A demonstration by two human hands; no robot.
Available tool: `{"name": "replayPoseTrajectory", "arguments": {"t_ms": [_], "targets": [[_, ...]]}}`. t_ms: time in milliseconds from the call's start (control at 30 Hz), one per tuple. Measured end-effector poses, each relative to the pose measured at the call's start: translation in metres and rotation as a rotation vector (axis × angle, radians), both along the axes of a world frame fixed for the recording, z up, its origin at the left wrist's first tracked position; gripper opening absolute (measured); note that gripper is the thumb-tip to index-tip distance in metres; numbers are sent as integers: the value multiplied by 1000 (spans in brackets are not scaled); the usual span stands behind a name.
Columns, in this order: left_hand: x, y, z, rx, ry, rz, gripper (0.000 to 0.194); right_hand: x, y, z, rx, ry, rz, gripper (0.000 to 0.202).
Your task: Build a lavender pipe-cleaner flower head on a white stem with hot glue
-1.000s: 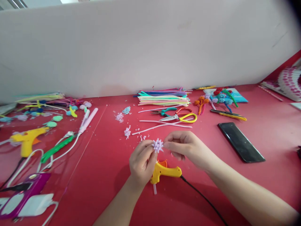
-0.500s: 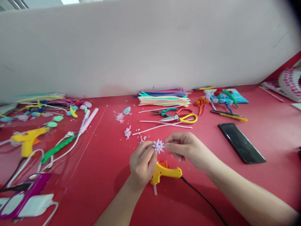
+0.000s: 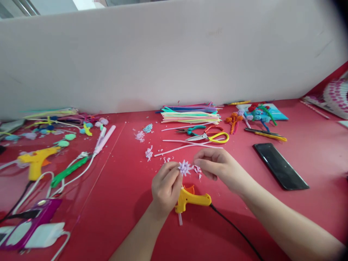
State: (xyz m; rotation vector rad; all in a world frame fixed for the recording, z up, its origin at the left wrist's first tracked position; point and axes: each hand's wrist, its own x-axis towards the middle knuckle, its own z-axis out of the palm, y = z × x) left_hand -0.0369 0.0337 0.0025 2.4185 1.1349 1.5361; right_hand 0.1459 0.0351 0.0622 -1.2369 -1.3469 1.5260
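- A yellow glue gun (image 3: 194, 198) lies on the red table (image 3: 114, 224), partly hidden by the left hand (image 3: 166, 186).
- That hand pinches a lilac spiky flower (image 3: 184, 168) between its fingertips, above the gun's front end.
- The right hand (image 3: 219, 165) is just beside the flower, thumb and forefinger drawn together; whether they grasp a tiny piece, I cannot tell.
- Lilac scraps (image 3: 197, 169) show between flower and right hand.
- A black phone (image 3: 281, 166) lies to the right.
- Beyond are scissors (image 3: 199, 137), then pliers (image 3: 197, 128), then bundled fuzzy stems (image 3: 191, 116).
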Motion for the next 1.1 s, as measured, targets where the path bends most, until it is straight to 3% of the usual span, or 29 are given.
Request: {"name": "replayPoseTrajectory", "arguments": {"t_ms": [367, 600, 767, 833, 900, 1000, 1100], "targets": [[0, 1, -2, 43, 45, -46, 22, 2, 1, 1, 0, -16, 3, 12], [1, 4, -2, 43, 4, -30, 19, 8, 4, -2, 76, 243, -90, 20], [-1, 6, -2, 54, -13, 28, 18, 31, 15, 6, 243, 264, -325, 32], [-1, 6, -3, 51, -17, 34, 17, 42, 21, 7, 329, 224, -475, 36], [-1, 5, -4, 38, -26, 11, 18, 49, 26, 6, 356, 121, -540, 33], [-1, 3, -4, 26, -32, -62, 21, 46, 26, 3, 314, -54, -383, 7], [-1, 1, -2, 23, 2, -102, 23, 30, 19, 3, 271, -148, -39, 16]]}}
